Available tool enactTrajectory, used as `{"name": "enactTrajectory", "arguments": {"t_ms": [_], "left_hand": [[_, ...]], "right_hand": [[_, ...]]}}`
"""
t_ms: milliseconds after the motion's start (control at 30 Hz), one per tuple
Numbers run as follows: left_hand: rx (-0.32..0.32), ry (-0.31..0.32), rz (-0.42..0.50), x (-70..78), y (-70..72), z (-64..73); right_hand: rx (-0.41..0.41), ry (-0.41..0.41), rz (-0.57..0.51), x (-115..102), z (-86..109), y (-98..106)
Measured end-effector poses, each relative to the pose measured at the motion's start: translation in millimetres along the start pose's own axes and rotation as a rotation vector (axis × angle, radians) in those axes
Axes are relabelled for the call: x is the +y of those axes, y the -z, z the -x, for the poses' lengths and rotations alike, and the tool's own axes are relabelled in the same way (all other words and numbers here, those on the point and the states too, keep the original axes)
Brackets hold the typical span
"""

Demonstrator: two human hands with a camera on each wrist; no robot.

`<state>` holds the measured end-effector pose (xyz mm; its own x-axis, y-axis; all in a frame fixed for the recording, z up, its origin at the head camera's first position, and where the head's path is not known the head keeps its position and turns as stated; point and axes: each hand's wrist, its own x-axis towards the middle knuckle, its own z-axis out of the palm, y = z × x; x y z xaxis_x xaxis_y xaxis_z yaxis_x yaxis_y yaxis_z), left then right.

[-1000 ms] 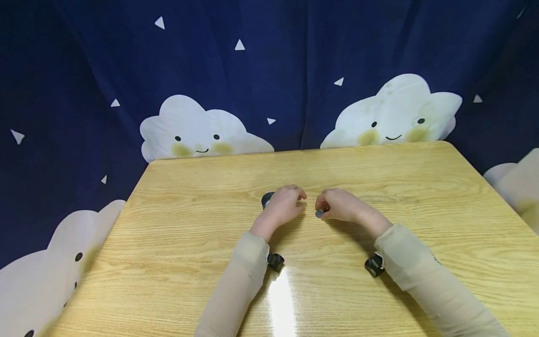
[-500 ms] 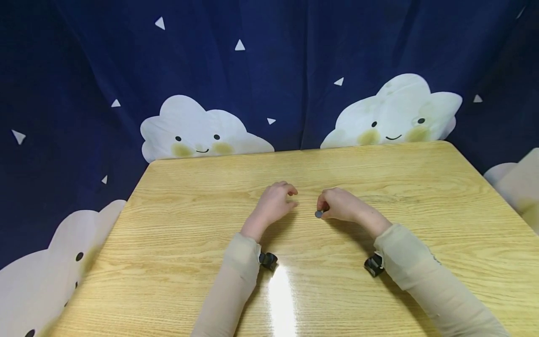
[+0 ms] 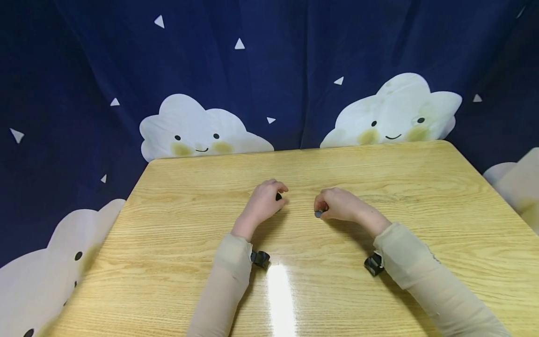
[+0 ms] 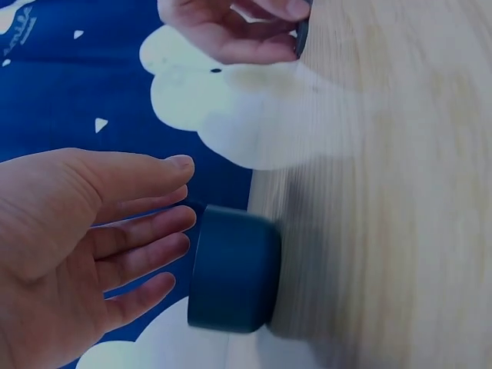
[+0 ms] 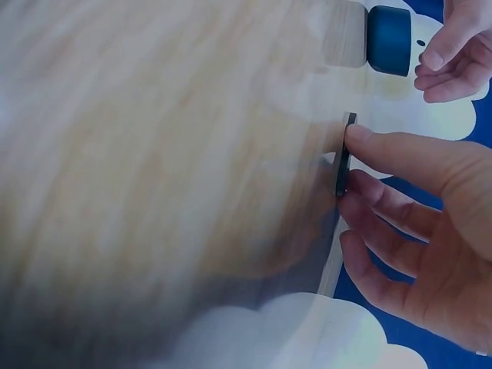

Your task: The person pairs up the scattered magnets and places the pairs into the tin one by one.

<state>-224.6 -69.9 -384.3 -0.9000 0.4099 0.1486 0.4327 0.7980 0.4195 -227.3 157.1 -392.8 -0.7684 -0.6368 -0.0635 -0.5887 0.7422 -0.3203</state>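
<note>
A short, dark teal cup-shaped cylinder stands on the table, its lower edge rounded. My left hand is at its upper end, fingers loosely bent and thumb apart. In the left wrist view the left fingertips are right by the cylinder's top edge. From the head, only a dark patch of the cylinder shows between thumb and fingers. To the right, my right hand pinches a thin dark disc by its edges, close over the table. The thumb is on one side of the disc, the fingertips on the other.
The wooden table runs back to a navy curtain with white clouds and triangles. Dark wrist cameras hang under both cuffs, the left camera and the right camera, low over the tabletop.
My left hand has moved left, away from the right hand and over the cylinder, which earlier showed behind it. My right hand stays almost still with the disc.
</note>
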Motion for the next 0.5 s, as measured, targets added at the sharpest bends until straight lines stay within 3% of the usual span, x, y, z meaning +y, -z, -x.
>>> {"name": "enactTrajectory", "arguments": {"t_ms": [500], "left_hand": [[-0.038, 0.070, 0.027, -18.7, 10.5, 8.2]], "right_hand": [[-0.020, -0.028, -0.027, -3.6, -0.9, 1.6]]}}
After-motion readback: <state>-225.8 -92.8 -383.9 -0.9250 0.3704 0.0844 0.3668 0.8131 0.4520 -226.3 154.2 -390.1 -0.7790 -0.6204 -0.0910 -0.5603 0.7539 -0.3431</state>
